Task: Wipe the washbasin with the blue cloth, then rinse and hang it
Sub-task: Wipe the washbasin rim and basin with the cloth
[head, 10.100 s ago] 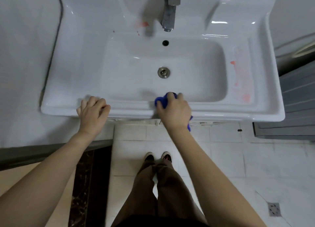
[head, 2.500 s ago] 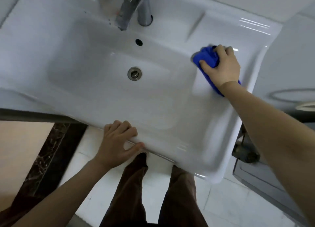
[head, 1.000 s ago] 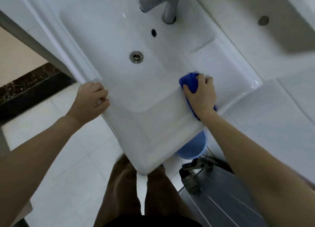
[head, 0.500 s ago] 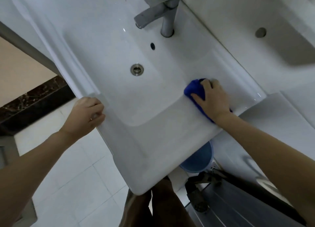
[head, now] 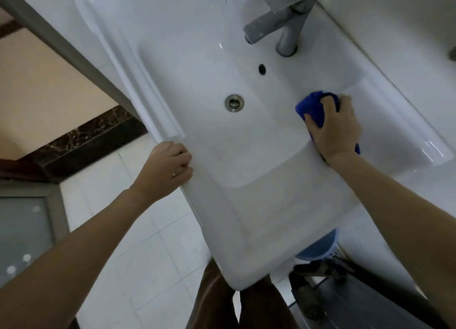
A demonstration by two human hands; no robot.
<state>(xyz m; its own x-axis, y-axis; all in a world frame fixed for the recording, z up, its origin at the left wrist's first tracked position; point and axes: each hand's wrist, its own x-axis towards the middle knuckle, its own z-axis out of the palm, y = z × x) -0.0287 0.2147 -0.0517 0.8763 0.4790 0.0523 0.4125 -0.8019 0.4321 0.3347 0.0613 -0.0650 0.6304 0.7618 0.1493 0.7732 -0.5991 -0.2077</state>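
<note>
— Gripping what, and where?

— The right hand (head: 333, 128) has its fingers curled round the bunched blue cloth (head: 313, 106), thumb clamped on the near fold, and presses it on the washbasin (head: 246, 217) where the bowl's side wall rises to the ledge. A tail of cloth shows behind the wrist.

— What has changed?

— Very little in half a second: the cloth has slid a touch off the ledge towards the bowl, and the camera has swung. Ten seconds ago the same grip worked the front rim, and the ledge now under the heel of the hand carried pink smears; it reads plain white here.

— And the other hand?

— The left hand (head: 165, 170) remains on the front edge, well apart from the cloth across the bowl, fingers curled over the rim.

— The fittings?

— Thumb-side of the cloth lies the drain (head: 234, 102); the overflow hole (head: 262, 68) sits between the two but further back, and beyond the fingertips stands the grey tap (head: 281, 20), its spout over the bowl.

— The room?

— Pale floor tiles (head: 148, 242) under the left forearm, a dark marble threshold (head: 81, 141) beyond that hand, a frosted glass door (head: 22, 230) at the elbow. Below the right forearm a blue bucket (head: 318, 249) shows from under the basin, beside brown trousers (head: 214, 299).
</note>
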